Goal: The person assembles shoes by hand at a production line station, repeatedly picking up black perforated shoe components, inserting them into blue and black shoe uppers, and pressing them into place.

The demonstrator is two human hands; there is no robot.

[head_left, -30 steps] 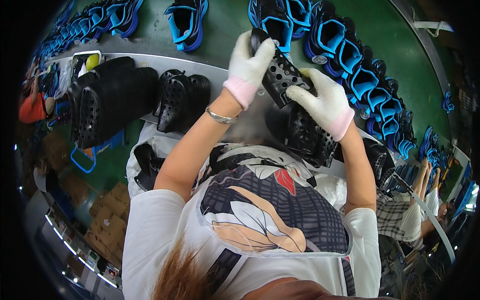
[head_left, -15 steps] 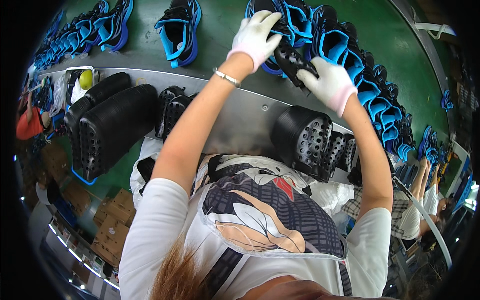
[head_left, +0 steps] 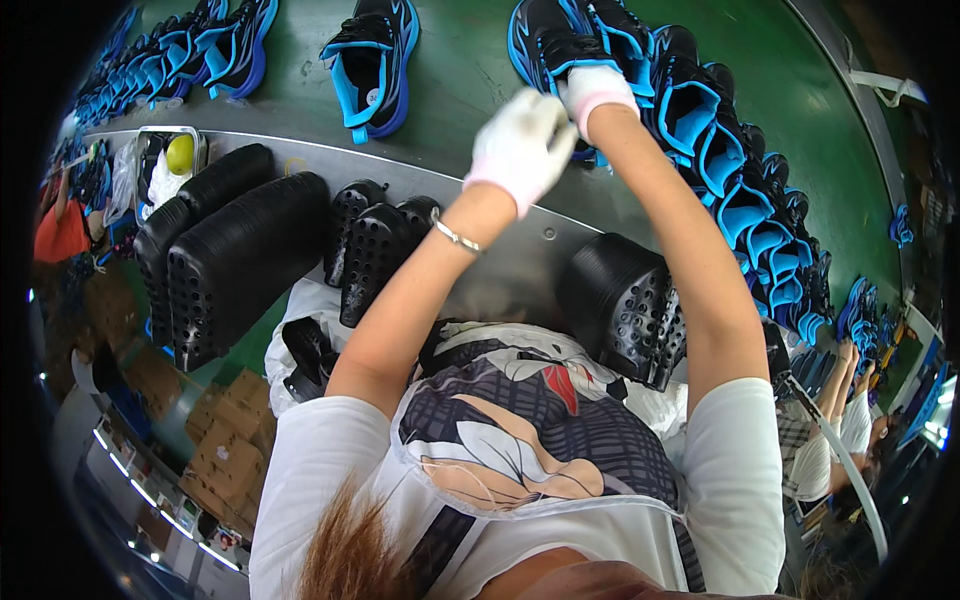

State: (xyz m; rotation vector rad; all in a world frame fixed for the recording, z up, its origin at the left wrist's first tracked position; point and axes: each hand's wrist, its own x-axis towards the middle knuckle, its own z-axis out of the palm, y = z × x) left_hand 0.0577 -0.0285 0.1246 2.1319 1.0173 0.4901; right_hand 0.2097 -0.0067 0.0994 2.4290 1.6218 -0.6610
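Spanning the upper view, one green table (head_left: 455, 65) bears the shoes, with one metal ledge (head_left: 500, 280) along its near side. One apron (head_left: 540, 430) covers the person's front, printed with a picture in grey, white, tan and red. Cartons (head_left: 220, 450) are piled on the floor at left, several of them, too overlapped to count; their marks are too small to read.

Two long black stacks (head_left: 255, 230) of nested, hole-punched pieces lie side by side at the left of the ledge. One thick stack (head_left: 610, 290) sits at the right, partly behind the right forearm, with more punched pieces against it. Three smaller punched pieces (head_left: 370, 250) show between the long stacks and the left forearm.

Black-and-blue shoes form two groups: a left row (head_left: 205, 50) and a right row (head_left: 745, 205), both overlapping too much to count surely. One lone shoe (head_left: 390, 65) stands between them. The shoe (head_left: 555, 40) being handled is on the table at the near left end of the right group, mouth toward the person.

Two hands wear white gloves with pink cuffs. The right hand (head_left: 598, 90) is at that shoe's mouth, fingers out of sight; I cannot tell what it holds. The left hand (head_left: 522, 145) is just beside it, blurred, fingers bent; whether it grips anything I cannot tell.

One silver bracelet (head_left: 456, 236) circles the left wrist. One yellow ball (head_left: 180, 155) sits in a tray (head_left: 202, 150). One round white sticker (head_left: 373, 97) inside the lone shoe bears a small dark mark.
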